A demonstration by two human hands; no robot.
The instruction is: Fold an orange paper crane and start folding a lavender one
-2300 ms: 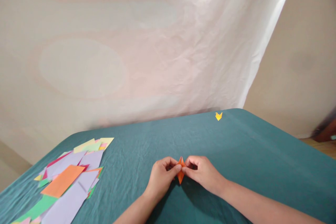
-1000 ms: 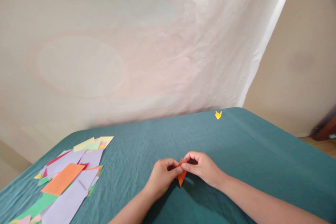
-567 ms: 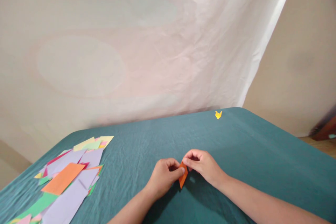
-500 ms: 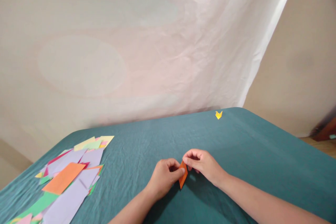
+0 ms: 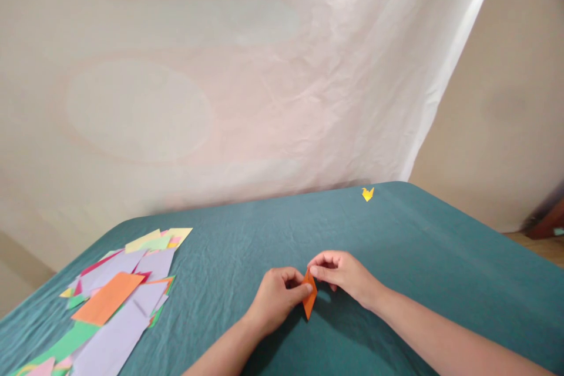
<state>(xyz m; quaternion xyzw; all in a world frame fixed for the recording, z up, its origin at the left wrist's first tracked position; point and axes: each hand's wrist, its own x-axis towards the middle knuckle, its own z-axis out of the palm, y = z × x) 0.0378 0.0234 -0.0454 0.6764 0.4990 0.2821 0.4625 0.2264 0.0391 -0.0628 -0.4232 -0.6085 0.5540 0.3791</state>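
A small folded orange paper piece (image 5: 309, 301) stands on its lower tip on the teal tablecloth (image 5: 396, 247), shaped like a narrow diamond. My left hand (image 5: 277, 296) pinches its left side between thumb and fingers. My right hand (image 5: 343, 277) pinches its top corner from the right, fingers curled. Both forearms reach in from the lower edge.
A loose pile of coloured paper sheets (image 5: 110, 305), lilac, orange, green, yellow and pink, lies at the left of the table. A small folded yellow paper figure (image 5: 367, 194) sits near the far right edge. A creased white sheet (image 5: 220, 82) hangs behind the table.
The orange piece has been turned and flattened from a splayed shape into a narrow diamond. My right hand shifted up to its top corner; my left hand stayed on its side.
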